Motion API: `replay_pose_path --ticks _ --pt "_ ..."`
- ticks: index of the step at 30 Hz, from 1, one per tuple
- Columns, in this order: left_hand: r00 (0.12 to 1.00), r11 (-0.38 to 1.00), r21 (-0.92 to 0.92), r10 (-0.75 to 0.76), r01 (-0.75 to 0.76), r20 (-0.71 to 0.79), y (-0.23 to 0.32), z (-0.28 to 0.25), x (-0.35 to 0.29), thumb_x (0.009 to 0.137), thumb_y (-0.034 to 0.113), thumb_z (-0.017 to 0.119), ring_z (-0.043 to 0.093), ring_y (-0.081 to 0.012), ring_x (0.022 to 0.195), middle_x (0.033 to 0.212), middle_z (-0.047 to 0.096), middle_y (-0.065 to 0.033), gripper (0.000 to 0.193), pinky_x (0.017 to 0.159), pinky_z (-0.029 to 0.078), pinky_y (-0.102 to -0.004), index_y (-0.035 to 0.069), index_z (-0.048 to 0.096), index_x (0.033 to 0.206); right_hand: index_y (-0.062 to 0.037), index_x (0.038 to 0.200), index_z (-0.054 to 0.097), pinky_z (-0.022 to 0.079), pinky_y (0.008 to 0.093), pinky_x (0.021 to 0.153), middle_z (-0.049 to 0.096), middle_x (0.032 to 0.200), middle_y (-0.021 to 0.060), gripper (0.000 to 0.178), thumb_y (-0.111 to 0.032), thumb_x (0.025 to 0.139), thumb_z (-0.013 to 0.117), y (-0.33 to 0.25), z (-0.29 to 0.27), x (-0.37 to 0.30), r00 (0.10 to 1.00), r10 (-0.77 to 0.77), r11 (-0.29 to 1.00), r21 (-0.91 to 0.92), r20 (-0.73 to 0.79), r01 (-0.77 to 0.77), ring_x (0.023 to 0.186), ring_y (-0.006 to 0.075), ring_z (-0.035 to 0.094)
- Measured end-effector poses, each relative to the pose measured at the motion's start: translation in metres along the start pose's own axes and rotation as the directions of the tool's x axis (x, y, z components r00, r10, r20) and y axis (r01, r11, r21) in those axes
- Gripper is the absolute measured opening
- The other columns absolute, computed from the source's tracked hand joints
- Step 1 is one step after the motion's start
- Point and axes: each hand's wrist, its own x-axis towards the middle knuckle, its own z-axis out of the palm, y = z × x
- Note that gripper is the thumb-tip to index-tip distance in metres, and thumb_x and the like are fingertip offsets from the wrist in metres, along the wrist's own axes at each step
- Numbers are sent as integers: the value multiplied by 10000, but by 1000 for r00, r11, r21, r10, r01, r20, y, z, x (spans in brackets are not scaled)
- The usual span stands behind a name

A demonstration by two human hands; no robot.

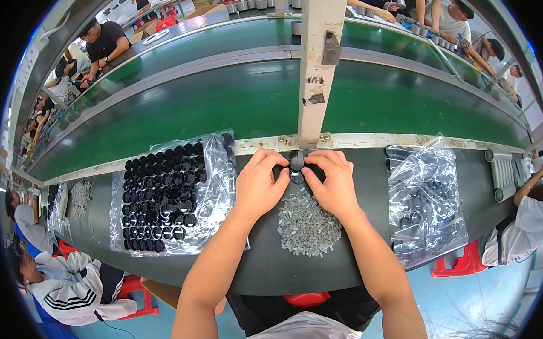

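My left hand point(260, 182) and my right hand point(333, 184) meet at the table's far edge, thumbs and fingertips closed on a small round black cap point(296, 163) from either side. Its upper face looks greyish. Other black round pieces sit just beyond it and just below it, close to my fingertips; how they touch is hard to make out. Between my forearms lies a loose heap of small, clear-grey plastic bits point(309, 225). To the left, many black round caps point(162, 197) stand in rows on a clear plastic bag point(216, 213).
Right of my arm lies another clear bag point(427, 206) with black round parts inside. A post point(316, 66) rises just past my hands, before the green conveyor belt point(221, 93). Grey ribbed tubes point(504, 174) lie at far right. People sit at both sides, some on red stools point(460, 261).
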Motion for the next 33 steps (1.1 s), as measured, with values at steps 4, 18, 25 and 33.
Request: replay_pose_path --ticks 4,18,25,33 --pt "1000 1000 -3 -7 7 2 0 0 0 893 92 782 591 -116 586 1114 719 -29 136 625 508 -307 68 757 1025 -103 1117 802 423 412 986 753 1224 32 221 -158 903 816 1 1 0 1000 -2 1000 0 -6 2 1214 262 642" --pt "1000 1000 -6 -5 5 1 1 0 0 893 86 778 586 -116 579 1094 713 -31 154 610 493 -308 56 747 1041 -95 1130 794 435 417 984 757 1215 35 246 -149 890 816 -1 0 1 1000 5 1000 4 -13 -5 1196 266 651" --pt "998 999 6 -53 53 45 3 -4 1 867 118 778 647 -191 672 1073 707 -32 281 668 530 -371 106 728 1144 -53 1162 769 545 436 1009 766 1191 101 351 -15 813 759 3 -7 5 999 38 990 135 -20 -35 1147 332 688" --pt "995 998 25 -63 62 71 5 -7 1 847 109 782 645 -198 678 1077 711 -33 324 671 532 -374 112 715 1164 -60 1169 762 538 441 1008 765 1186 100 367 -22 804 763 2 -7 4 999 33 994 102 11 -34 1146 334 682"
